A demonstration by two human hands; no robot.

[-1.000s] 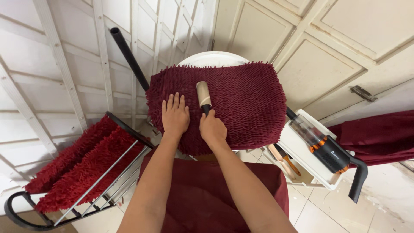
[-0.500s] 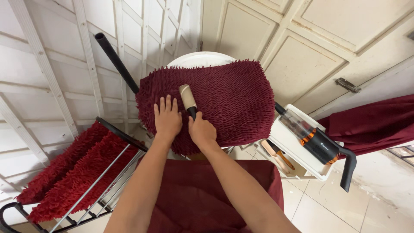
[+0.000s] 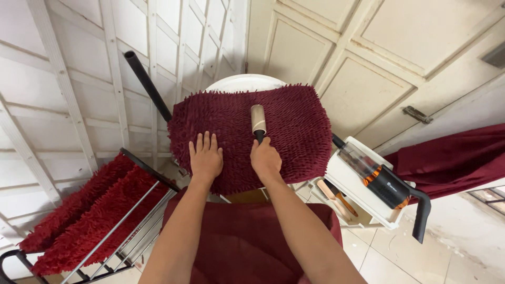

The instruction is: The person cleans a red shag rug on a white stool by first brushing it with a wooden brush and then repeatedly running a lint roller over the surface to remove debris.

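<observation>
Cloth point(image 3: 247, 247), dark red, is draping across your lap nearest the camera. Beyond it your left hand point(image 3: 205, 158) is lying flat and open, pinning the shaggy maroon mat point(image 3: 294, 131) over a white round seat point(image 3: 242, 83). Your right hand point(image 3: 265, 158) is closing around the black handle of the lint roller point(image 3: 258, 120), its pale roll resting on the pile. Roller is likely handling light and stiff; grip at the handle. Mat looks soft and floppy. Handle is mostly hiding inside your fist; the seat's legs are staying out of sight.
</observation>
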